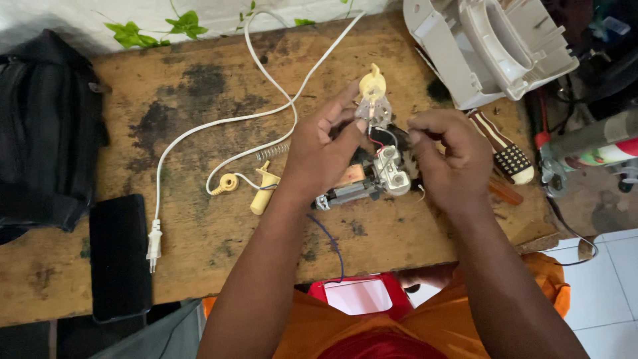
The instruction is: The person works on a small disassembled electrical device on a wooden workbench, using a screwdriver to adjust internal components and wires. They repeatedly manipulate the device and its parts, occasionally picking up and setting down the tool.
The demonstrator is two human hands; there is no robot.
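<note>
A small motor assembly (pixel 372 176) is held up over the right half of the worn wooden workbench (pixel 199 119), seemingly lifted so its wiring can be reached. It is gripped by the left hand (pixel 319 156), whose fingers are curled around its side, with the yellow plastic piece (pixel 372 85) left standing clear above the fingertips. The right hand (pixel 448 156) is closed in a pinch at the assembly's right side, apparently on a thin wire. A white power cord (pixel 219 126) is looped toward the bench's left edge.
</note>
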